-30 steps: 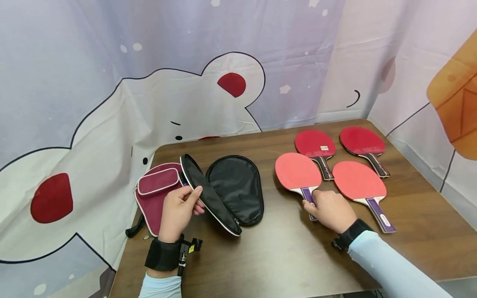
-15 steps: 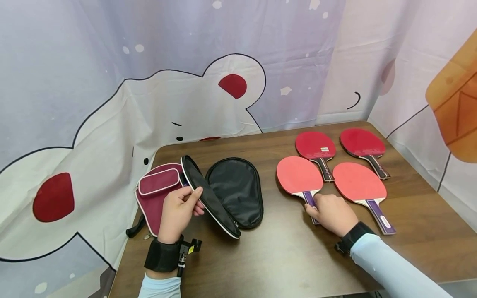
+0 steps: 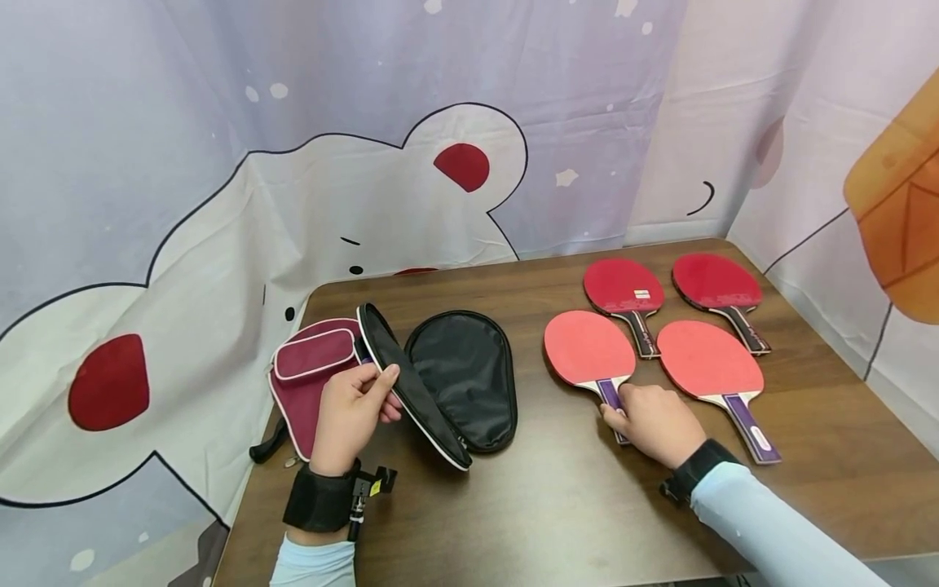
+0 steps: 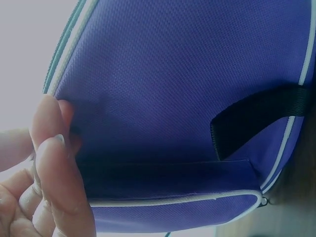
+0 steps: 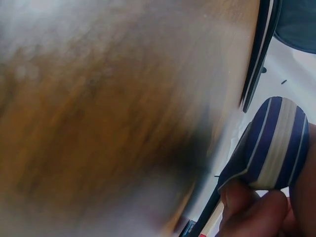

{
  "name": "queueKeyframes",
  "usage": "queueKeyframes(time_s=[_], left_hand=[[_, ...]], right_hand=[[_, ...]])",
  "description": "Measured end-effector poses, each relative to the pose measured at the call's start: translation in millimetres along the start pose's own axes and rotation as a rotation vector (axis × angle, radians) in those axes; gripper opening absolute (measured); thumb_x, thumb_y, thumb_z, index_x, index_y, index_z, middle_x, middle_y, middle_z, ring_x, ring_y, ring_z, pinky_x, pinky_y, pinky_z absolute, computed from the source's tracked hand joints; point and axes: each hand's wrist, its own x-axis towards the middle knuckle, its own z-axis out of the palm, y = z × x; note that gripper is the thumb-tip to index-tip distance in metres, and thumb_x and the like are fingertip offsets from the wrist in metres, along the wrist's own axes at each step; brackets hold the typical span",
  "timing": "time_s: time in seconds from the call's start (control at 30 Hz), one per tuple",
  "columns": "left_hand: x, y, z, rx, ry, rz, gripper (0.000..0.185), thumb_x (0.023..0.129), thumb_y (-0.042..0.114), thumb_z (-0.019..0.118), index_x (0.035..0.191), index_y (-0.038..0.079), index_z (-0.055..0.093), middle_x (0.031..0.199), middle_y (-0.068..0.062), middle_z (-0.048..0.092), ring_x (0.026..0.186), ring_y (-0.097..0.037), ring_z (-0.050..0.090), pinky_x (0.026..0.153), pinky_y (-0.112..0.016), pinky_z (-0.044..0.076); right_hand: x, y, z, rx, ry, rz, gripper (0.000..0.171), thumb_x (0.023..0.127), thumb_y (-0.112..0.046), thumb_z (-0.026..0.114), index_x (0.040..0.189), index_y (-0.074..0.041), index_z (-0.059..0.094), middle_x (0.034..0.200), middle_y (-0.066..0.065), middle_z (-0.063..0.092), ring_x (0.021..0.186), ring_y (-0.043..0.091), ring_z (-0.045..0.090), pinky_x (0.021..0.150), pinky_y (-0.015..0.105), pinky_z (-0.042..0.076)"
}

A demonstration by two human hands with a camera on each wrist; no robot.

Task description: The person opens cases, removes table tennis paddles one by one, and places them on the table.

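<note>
Wooden table (image 3: 543, 505) bears four paddles (image 3: 590, 349) and two cases (image 3: 440, 379).

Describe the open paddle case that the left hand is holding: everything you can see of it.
The paddle case is paddle-shaped woven fabric, unzipped and spread open on the table. Its lining looks black; the left wrist view shows a purple outside with white piping and a black strap. One half lies flat; the left hand pinches the other half's rim and props it up at a tilt. It is empty. A maroon case sits right beside it, partly behind the raised half.
</note>
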Motion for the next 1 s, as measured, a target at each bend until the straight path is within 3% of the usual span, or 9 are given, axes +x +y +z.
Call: queueKeyframes(time_s=[0.53,0.77,1.0], left_hand=[[-0.4,2.7,-1.4,0.035,0.015,0.002,0.038,0.11,0.026,0.072,0.078,0.005,0.071,0.068,-0.004,0.073,0.053,-0.017,0.071,0.055,-0.028,0.061],[1.4,3.3,-1.6,0.031,0.013,-0.001,0.038,0.109,0.027,0.073,0.078,0.006,0.072,0.07,-0.013,0.073,0.053,-0.018,0.07,0.055,-0.029,0.061],[2.9,4.6,0.3,0.027,0.003,-0.005,0.038,0.109,0.025,0.073,0.076,0.006,0.07,0.067,-0.005,0.072,0.053,-0.019,0.07,0.054,-0.029,0.06]], right_hand=[[-0.7,1.4,-0.7,0.009,-0.025,0.001,0.037,0.101,-0.032,0.076,0.076,-0.013,0.056,0.063,0.0,0.047,0.056,0.018,0.047,0.05,0.034,0.036],[0.9,3.3,-0.6,-0.003,-0.033,0.003,0.036,0.101,-0.033,0.076,0.077,-0.013,0.058,0.063,0.0,0.047,0.056,0.018,0.047,0.051,0.034,0.037],[0.1,4.3,-0.6,-0.003,-0.053,0.006,0.035,0.101,-0.033,0.075,0.078,-0.012,0.059,0.064,0.0,0.048,0.058,0.018,0.047,0.052,0.035,0.037]])
